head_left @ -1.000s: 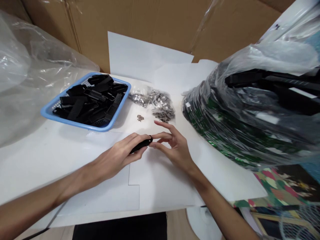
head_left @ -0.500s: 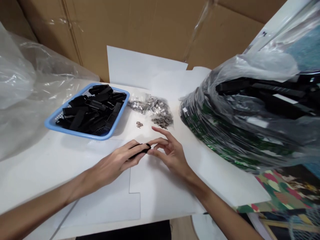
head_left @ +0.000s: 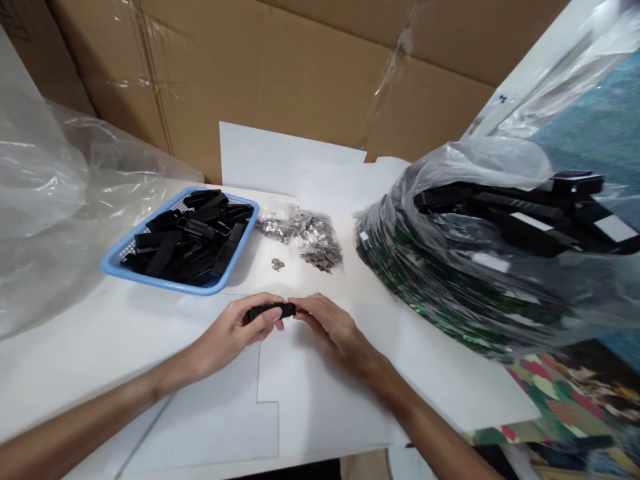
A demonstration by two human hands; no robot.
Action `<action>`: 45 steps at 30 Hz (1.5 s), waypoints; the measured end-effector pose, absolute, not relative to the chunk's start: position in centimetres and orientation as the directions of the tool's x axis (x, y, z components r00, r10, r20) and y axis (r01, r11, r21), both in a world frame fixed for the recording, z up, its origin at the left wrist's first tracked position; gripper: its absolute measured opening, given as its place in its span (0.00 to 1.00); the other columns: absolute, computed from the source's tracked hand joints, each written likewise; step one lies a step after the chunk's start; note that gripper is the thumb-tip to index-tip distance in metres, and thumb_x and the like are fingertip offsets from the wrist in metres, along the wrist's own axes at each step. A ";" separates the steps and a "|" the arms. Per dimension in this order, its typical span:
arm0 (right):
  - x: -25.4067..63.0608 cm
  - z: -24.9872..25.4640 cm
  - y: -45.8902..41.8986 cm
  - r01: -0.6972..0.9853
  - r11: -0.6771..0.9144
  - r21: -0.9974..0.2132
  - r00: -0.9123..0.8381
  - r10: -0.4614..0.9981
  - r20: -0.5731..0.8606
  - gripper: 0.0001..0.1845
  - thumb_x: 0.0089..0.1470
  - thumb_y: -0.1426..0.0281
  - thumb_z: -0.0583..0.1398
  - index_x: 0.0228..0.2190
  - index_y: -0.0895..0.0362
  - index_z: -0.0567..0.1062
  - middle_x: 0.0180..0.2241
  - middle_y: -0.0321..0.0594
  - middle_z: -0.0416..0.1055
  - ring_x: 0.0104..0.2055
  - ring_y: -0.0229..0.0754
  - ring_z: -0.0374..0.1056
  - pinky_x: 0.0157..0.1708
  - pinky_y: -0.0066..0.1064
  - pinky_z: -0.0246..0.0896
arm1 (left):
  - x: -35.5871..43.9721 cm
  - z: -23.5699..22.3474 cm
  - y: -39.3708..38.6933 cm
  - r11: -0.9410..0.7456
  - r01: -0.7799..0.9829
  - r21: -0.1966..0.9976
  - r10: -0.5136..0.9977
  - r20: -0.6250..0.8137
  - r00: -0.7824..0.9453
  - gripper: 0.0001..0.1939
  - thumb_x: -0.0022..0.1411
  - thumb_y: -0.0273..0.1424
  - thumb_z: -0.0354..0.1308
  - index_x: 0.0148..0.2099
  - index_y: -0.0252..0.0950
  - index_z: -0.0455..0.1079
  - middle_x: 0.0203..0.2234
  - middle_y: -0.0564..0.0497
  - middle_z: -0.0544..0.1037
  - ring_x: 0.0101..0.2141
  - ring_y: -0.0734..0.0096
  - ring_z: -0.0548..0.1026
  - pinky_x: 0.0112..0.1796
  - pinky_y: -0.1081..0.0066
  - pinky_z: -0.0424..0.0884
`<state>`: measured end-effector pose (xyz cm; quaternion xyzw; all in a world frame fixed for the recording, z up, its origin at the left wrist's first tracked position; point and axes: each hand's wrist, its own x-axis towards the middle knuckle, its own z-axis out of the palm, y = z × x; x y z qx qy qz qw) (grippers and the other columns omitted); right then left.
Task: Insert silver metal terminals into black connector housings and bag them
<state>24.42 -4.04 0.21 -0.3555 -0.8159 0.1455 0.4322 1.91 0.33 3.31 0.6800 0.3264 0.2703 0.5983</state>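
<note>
My left hand [head_left: 250, 325] is closed round a small, long black plastic piece [head_left: 271, 311], with the thumb along its near side. The piece lies level above the white table top, its right end sticking out of the fingers. At that end are the pinched fingertips of my right hand [head_left: 333, 328]; whatever may be between them is hidden. Beyond the hands, a few small metal pieces [head_left: 278, 265] lie loose in a little pile. Similar-looking black pieces [head_left: 200, 230] fill a blue basket [head_left: 213, 288] to the left.
Clear bags of small metal parts [head_left: 320, 240] lie behind the loose pile. On the right bulges a large plastic bag [head_left: 450, 293] stuffed with black and green items. Crumpled clear plastic [head_left: 55, 220] spreads at the left, and a cardboard wall [head_left: 260, 80] stands behind.
My right fingers, spread before, are now drawn together at the black piece's end. My left hand has turned the piece level. The view has tilted upward slightly.
</note>
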 end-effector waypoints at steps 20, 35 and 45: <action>23.6 -1.0 1.9 0.783 0.499 -0.372 -0.305 0.829 0.469 0.14 0.70 0.66 0.56 0.50 0.51 0.80 0.56 0.50 0.73 0.57 0.56 0.66 0.55 0.52 0.68 | 0.8 2.8 1.9 -0.017 0.098 0.995 0.731 -0.054 0.680 0.25 0.58 0.39 0.72 0.56 0.40 0.74 0.33 0.55 0.74 0.34 0.70 0.77 0.38 0.69 0.76; 24.5 1.8 -0.6 0.396 0.279 -0.875 -0.164 0.959 0.232 0.09 0.63 0.62 0.64 0.35 0.55 0.77 0.31 0.39 0.78 0.34 0.43 0.77 0.38 0.34 0.73 | 0.8 1.9 2.0 -0.324 0.309 0.894 0.806 0.090 0.585 0.15 0.68 0.39 0.64 0.52 0.38 0.77 0.43 0.47 0.84 0.40 0.62 0.81 0.41 0.66 0.77; 23.9 1.6 -1.4 0.438 0.271 -0.857 -0.090 0.962 0.258 0.05 0.60 0.68 0.64 0.39 0.53 0.77 0.32 0.38 0.79 0.35 0.44 0.77 0.38 0.36 0.75 | 0.8 1.2 1.3 -0.646 0.374 0.666 0.723 0.374 0.582 0.12 0.71 0.31 0.62 0.56 0.41 0.73 0.45 0.50 0.82 0.44 0.66 0.81 0.48 0.68 0.76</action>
